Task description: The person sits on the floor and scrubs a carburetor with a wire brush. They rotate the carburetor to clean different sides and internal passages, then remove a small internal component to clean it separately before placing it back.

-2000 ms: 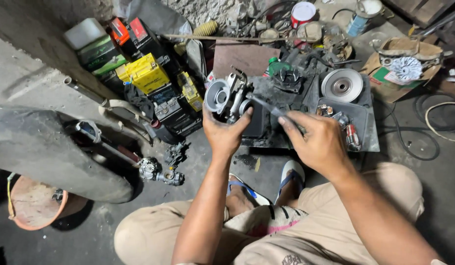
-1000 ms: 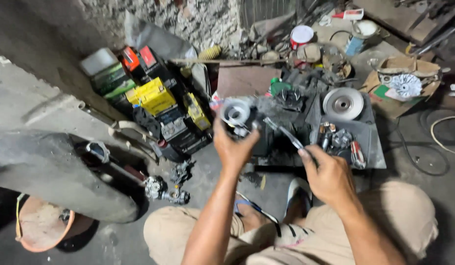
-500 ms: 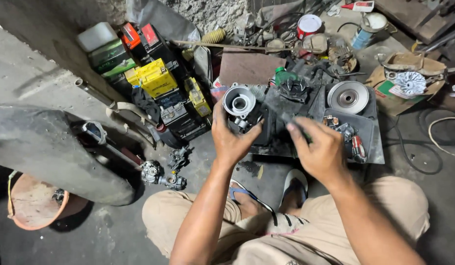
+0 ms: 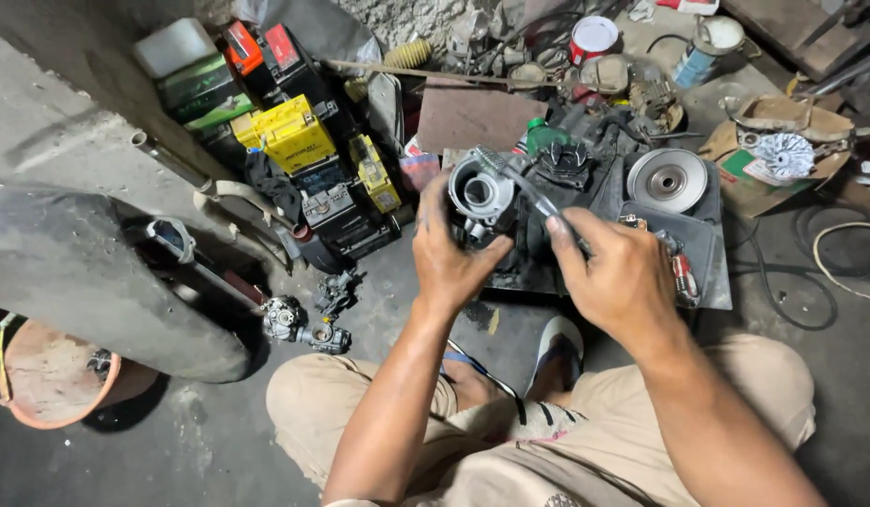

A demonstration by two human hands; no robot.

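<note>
We are seeing a grey metal carburettor (image 4: 479, 194) being held up just above the middle of the frame, its round open bore facing the camera. The left hand (image 4: 451, 253) is wrapping around it from below, the grip clamped tight on its body with the thumb pressing up the left side. The right hand (image 4: 615, 277) is closing its grip on the handle of a slim metal tool (image 4: 529, 192), whose far end is reaching the top rim of the carburettor; whether it is a brush or a driver we cannot tell.

Just behind the hands a dark tray (image 4: 698, 253) is lying on the floor, carrying small parts and a round silver pulley disc (image 4: 667, 180). Toward the upper left a yellow battery (image 4: 290, 131) is sitting among darker boxes. At lower left a second small carburettor (image 4: 299, 324) is lying on the concrete floor (image 4: 200, 441), beside a large grey tyre (image 4: 88, 282). An orange bowl (image 4: 45, 376) is sitting at the left edge.
</note>
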